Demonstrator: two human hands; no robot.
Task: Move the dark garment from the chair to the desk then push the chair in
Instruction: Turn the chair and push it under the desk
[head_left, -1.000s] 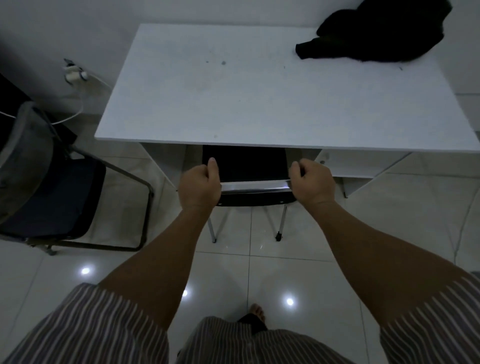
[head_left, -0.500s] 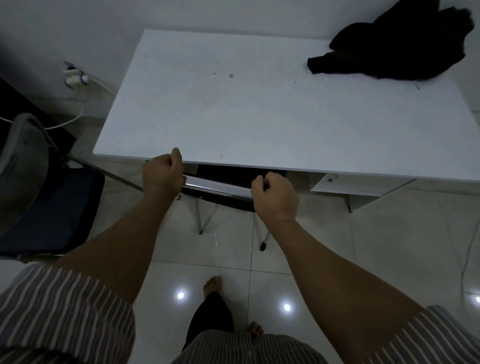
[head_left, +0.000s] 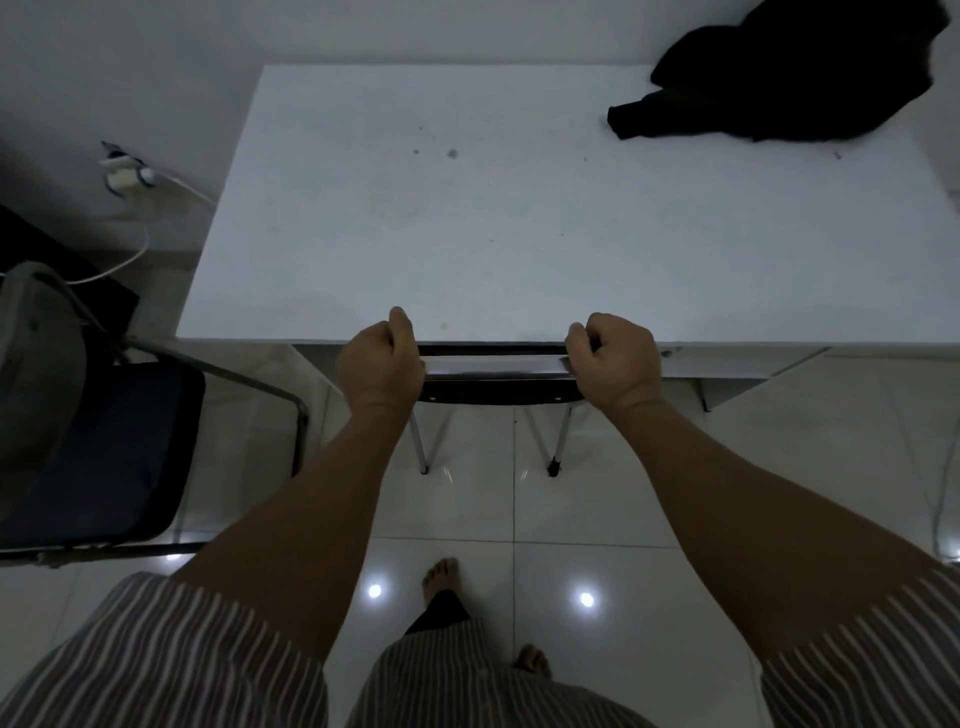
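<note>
With the dark garment (head_left: 795, 73) on the counter's (head_left: 467, 234) far right corner, both hands' grip, left hand (head_left: 382, 358), right hand (head_left: 613, 358), stays closed on the chair's (head_left: 498, 374) backrest, now squared and nearly tucked under the counter's near edge

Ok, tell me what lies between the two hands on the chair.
Head view: only the chair's shiny top rail spans from left hand to right hand.

chair (head_left: 498, 366) seat hidden under desk (head_left: 467, 234), dark garment (head_left: 779, 78) cropped
</note>
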